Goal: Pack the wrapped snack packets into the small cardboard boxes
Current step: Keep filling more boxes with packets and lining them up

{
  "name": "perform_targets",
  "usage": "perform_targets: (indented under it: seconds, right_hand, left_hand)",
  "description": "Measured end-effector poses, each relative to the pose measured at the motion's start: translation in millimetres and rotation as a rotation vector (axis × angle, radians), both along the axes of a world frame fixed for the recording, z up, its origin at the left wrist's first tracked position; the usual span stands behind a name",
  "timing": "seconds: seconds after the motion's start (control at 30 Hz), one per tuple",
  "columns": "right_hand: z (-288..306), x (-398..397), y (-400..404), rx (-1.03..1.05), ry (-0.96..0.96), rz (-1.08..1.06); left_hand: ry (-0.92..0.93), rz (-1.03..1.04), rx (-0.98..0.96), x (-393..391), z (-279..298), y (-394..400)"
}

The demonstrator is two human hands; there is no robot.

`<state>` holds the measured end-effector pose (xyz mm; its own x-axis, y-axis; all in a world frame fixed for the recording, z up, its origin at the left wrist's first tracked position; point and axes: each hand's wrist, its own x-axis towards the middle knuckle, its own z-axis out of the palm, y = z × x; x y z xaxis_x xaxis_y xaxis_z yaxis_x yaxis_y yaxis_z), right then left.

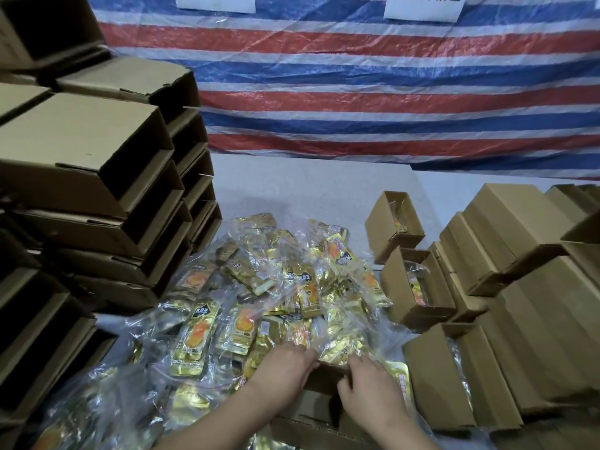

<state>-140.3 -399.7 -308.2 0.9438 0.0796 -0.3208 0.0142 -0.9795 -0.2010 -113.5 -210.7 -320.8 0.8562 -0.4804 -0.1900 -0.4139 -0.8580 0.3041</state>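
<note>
A heap of gold snack packets (259, 287) in clear plastic wrap covers the middle of the table. A small open cardboard box (324, 381) lies just in front of me, mostly hidden by my hands. My left hand (285, 365) rests at the box's far left rim, its fingers curled into the packets there. My right hand (370, 384) sits on the box's right side with the thumb over its edge, fingertips touching a clear-wrapped bundle of gold packets (344, 345). Whether either hand pinches a packet is hidden.
Tall stacks of empty open boxes (97, 190) stand at the left. Open boxes holding packets (412, 280) and rows of shut boxes (526, 287) fill the right side. A striped tarp (389, 92) hangs behind the table. Another flat box (311, 430) lies near my wrists.
</note>
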Motion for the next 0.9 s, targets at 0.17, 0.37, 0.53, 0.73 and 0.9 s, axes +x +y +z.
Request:
perform_targets:
  seconds: [0.17, 0.37, 0.53, 0.73, 0.9]
  right_hand:
    - [10.4, 9.0, -3.2, -0.095, -0.068, 0.078]
    - [9.8, 10.9, -2.3, -0.046, -0.06, 0.121]
    - [6.1, 7.0, -6.4, 0.052, -0.021, 0.087]
    - [8.2, 13.3, -1.4, 0.064, -0.032, 0.107]
    - [14.0, 23.5, -13.3, 0.128, -0.097, 0.059]
  left_hand:
    - [0.043, 0.029, -0.056, 7.1, 11.9, 4.9]
    - [0.065, 0.081, -0.109, 19.6, 20.2, 15.5]
    - [0.241, 0.043, -0.071, 12.0, 6.5, 12.1]
    - [0.241, 0.102, -0.147, 13.3, 3.6, 19.9]
    - [-0.009, 0.324, -0.241, 45.9, 9.7, 33.5]
